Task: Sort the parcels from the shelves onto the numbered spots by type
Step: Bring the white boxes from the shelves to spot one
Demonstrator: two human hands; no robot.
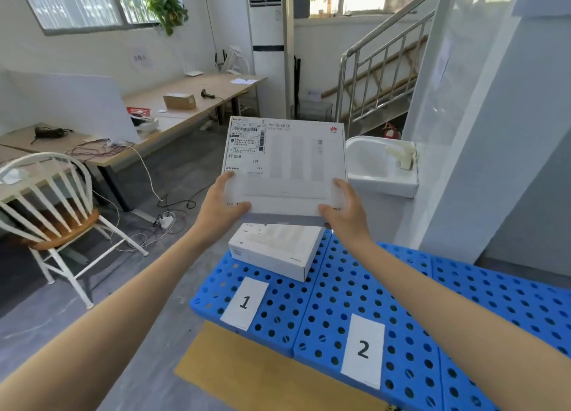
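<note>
From my head camera I look down at my two arms, stretched out in front of me. Both hands hold one flat white box [287, 169] in the air by its near edge. My left hand [221, 203] grips the near left corner, with the thumb lying on the top face. My right hand [346, 209] grips the near right corner in the same way, thumb on top. The fingers under the box I cannot see. The box is tilted a little, with its top toward me. It has a shipping label [247, 146] at the far left and a small red logo [333, 129] at the far right corner.

Below the held box, and apart from it, a second white box [275, 250] lies flat on the blue plastic platform [401, 302] with round holes. It sits at the far end of the left panel, behind the white card with number 1 [245, 302]. The card with number 2 [363, 349] lies on the next panel to the right, and no parcel is behind it.

A brown sheet [247, 373] lies on the floor beside the platform. To the left stands a white chair [52, 213] near long wooden desks [185, 92]. A white sink [377, 163] is behind the held box, and stairs with a metal railing [380, 58] rise beyond it.
</note>
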